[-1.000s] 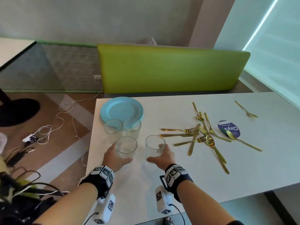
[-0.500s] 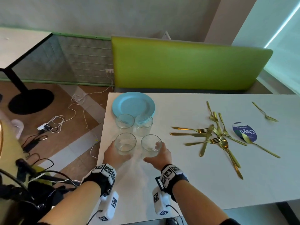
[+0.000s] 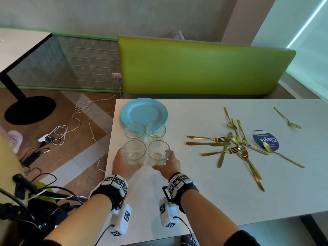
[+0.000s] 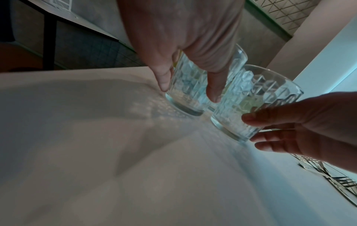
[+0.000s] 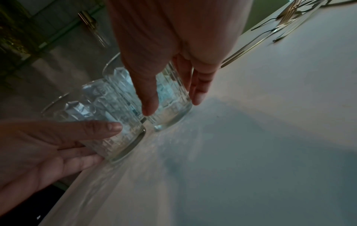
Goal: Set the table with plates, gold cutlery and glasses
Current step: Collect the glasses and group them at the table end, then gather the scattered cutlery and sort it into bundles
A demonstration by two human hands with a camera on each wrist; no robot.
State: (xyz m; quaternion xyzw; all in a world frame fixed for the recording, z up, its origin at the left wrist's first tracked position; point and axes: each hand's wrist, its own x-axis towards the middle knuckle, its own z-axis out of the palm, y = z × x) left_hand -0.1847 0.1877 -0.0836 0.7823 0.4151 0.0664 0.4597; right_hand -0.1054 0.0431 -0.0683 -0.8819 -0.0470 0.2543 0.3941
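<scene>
Four clear patterned glasses stand in a tight square at the table's left end. My left hand (image 3: 124, 161) grips the near-left glass (image 3: 134, 151), thumb and fingers down its sides, as the left wrist view shows for the left hand (image 4: 189, 91) and that glass (image 4: 190, 82). My right hand (image 3: 168, 163) holds the near-right glass (image 3: 158, 151) the same way; in the right wrist view the right hand (image 5: 172, 105) wraps this glass (image 5: 170, 113). Both glasses stand on the table. A stack of light blue plates (image 3: 143, 111) lies just behind. Gold cutlery (image 3: 236, 144) lies scattered to the right.
The white table (image 3: 204, 192) has its left edge close beside the glasses. A blue round sticker (image 3: 266, 139) sits under one spoon, and a lone gold spoon (image 3: 287, 119) lies far right. A green bench back (image 3: 204, 68) runs behind; cables lie on the floor (image 3: 71, 125) at left.
Both hands have slid the two near glasses away from me and closer together, up against the far pair. The hands stay on the glasses.
</scene>
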